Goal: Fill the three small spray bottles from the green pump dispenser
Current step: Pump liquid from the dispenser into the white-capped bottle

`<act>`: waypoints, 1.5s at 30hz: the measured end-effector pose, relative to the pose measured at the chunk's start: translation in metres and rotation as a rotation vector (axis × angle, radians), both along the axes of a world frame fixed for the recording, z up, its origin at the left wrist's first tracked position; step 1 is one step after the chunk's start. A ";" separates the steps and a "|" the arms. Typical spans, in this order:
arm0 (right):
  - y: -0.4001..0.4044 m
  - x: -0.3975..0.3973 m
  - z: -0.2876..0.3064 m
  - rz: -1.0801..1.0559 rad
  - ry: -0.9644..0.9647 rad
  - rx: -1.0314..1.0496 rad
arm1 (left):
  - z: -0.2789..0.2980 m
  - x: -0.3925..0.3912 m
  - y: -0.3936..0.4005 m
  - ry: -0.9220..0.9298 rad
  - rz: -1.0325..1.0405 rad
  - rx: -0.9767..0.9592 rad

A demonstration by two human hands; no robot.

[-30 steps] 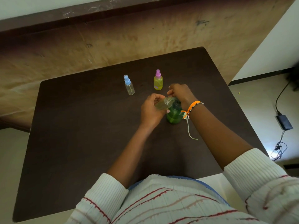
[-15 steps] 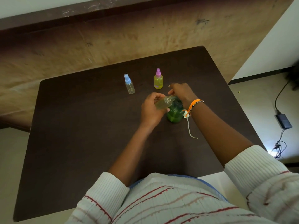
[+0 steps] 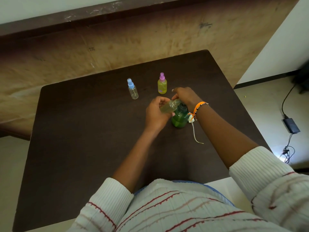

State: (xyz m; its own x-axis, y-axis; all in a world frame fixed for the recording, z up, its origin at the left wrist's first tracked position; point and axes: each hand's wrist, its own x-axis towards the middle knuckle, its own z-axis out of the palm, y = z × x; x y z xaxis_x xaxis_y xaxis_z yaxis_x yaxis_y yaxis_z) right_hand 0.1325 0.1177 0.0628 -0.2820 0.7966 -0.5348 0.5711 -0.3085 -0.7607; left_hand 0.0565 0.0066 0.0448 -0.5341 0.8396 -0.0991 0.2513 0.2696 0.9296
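One uncapped small bottle [image 3: 168, 108], light, slick plastic, gripped round its body by left hand [image 3: 156, 114] fingers; right hand [image 3: 187, 97] fingers pressed on green dispenser [image 3: 179, 117] pump

Very little has changed over the last second. The right hand [image 3: 187, 97], cupped over the top of the round green translucent plastic pump dispenser [image 3: 179, 119], has lifted one fingertip [image 3: 172, 90] slightly, so it now reaches a touch further beyond the dispenser, toward the small yellow plastic spray bottle with a pink cap [image 3: 162, 84]. The whole scene slid a little up the picture half a second ago and has now dropped back.
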 end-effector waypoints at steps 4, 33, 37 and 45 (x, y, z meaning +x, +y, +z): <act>-0.001 0.001 -0.001 -0.011 0.019 0.000 | -0.001 0.003 -0.001 0.006 0.002 -0.001; 0.001 0.000 0.005 0.002 0.046 -0.044 | 0.006 0.003 -0.004 0.033 0.003 0.003; -0.004 0.001 -0.003 -0.083 -0.049 0.157 | 0.004 0.003 -0.005 0.033 0.008 0.002; -0.006 0.000 -0.007 -0.079 -0.109 0.235 | 0.003 0.003 -0.005 0.019 0.016 -0.002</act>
